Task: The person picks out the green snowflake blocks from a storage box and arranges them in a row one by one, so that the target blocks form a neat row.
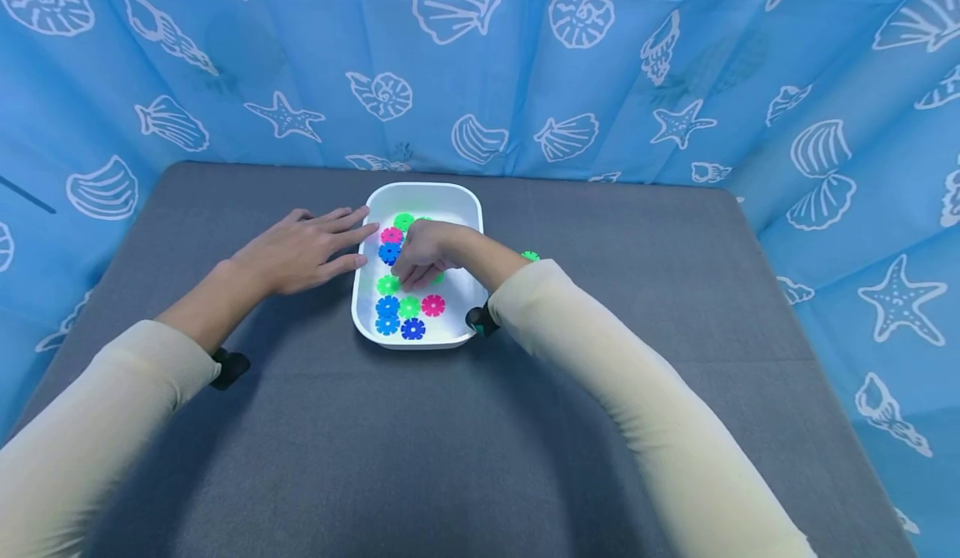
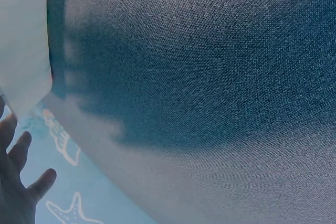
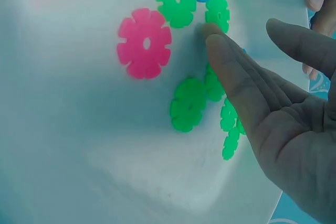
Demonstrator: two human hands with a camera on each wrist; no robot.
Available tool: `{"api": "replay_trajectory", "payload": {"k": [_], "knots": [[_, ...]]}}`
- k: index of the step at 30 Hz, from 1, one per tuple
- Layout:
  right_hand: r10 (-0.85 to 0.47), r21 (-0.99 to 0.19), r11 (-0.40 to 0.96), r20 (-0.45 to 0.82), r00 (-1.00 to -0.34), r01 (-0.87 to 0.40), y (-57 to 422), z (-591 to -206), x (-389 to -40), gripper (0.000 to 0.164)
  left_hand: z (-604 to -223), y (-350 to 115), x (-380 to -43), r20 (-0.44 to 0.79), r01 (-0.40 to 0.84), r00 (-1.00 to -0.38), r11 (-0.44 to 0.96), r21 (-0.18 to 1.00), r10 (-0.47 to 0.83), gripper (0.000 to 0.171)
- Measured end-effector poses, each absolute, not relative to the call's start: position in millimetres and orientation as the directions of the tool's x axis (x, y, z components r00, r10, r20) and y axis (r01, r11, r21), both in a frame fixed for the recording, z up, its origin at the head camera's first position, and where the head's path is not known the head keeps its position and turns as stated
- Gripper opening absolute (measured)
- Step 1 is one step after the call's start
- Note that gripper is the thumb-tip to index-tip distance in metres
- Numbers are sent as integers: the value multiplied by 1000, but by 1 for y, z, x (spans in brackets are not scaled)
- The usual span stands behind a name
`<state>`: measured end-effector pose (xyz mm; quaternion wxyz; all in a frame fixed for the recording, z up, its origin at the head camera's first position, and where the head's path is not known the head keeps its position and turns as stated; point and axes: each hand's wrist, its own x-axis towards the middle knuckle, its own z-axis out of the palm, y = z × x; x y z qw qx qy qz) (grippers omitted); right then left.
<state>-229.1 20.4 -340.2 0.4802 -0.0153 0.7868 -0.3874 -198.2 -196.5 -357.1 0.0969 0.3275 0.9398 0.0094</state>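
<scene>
Flower discs (image 1: 409, 307) lie inside a white tray (image 1: 461, 293), and we see green, pink, light blue and dark blue ones. They are thin and round, with little slits all around the edge, so they look like petals. The pink disc (image 3: 144, 44) has a small hole in its middle. Near it, the green ones are bright, and some discs touch or lie partly over each other. By the front end of the tray we see a dark blue disc (image 1: 413, 329).

Our right hand (image 1: 426, 251) is down in the tray, above the discs. Its fingers are straight and close together, with the thumb wide apart. We see no disc pinched in it, and we cannot tell if its fingertips touch one. Our left hand (image 1: 303, 250) has its fingers spread wide, with the tips at the tray's left rim.

One more green disc (image 1: 530, 256) is outside the tray, on the gray bench (image 1: 360, 441), partly hidden by our right arm. Our sleeves (image 1: 637, 391) are cream. Behind the bench hangs a blue curtain (image 1: 510, 67) with white shells and starfish.
</scene>
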Motion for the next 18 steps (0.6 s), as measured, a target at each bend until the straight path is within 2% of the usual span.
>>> {"api": "replay_trajectory", "payload": {"k": [18], "knots": [[-422, -621, 700, -758, -497, 353, 7, -344, -227, 18, -358, -198, -200, -171, 615, -763, 782, 102, 623, 64]]}}
